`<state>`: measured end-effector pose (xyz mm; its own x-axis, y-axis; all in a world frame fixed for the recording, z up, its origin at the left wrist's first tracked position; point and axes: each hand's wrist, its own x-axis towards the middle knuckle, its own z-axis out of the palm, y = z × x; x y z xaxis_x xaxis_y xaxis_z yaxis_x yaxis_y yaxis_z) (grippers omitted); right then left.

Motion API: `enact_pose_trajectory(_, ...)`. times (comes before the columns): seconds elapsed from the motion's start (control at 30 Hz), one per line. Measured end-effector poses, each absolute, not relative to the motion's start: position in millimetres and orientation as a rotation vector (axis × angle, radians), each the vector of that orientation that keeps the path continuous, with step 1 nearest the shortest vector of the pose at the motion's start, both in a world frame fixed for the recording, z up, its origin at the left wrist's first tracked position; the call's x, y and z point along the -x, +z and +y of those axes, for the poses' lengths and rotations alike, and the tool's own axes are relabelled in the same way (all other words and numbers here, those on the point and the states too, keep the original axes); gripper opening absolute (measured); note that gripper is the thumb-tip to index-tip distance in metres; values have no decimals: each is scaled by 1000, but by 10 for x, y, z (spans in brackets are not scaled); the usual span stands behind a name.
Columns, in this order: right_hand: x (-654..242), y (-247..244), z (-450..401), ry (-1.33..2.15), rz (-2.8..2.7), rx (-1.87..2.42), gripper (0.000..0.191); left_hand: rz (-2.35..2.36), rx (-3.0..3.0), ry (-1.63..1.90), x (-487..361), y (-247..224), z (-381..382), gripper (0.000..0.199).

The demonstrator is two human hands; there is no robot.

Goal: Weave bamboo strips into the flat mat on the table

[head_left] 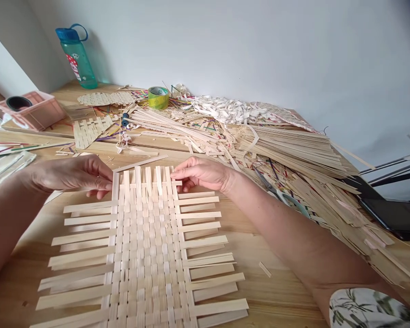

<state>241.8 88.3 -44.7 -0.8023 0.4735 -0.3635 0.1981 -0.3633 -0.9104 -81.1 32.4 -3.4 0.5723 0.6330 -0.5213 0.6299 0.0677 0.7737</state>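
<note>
The left grip (70,175) pinches narrowly on an upright edge strip (115,184), the right grip (201,174) lies open across the far ends of the bamboo-strip weave (146,241), light, stiff yet springy, best held at its woven middle, flat on the wooden desk (249,255).

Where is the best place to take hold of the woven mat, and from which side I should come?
Probably grip the tightly woven middle of the mat from above, with a wide grip. The loose strip ends stick out along both sides and seem only threaded in, so pulling on them could slide them out.
</note>
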Motion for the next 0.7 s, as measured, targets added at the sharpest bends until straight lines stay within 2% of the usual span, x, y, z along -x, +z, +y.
enact_pose_trajectory(0.23,-2458,-443,896,2259,-1716,886,23,1106,-1672,1,771,-8,317,38)
enact_pose_trajectory(0.37,-2463,-432,900,2248,-1706,923,24,1122,-1651,15,862,39,315,33)
enact_pose_trajectory(0.7,-2552,-422,960,2213,-1950,748,26,1052,-1733,25,734,-41,322,34)
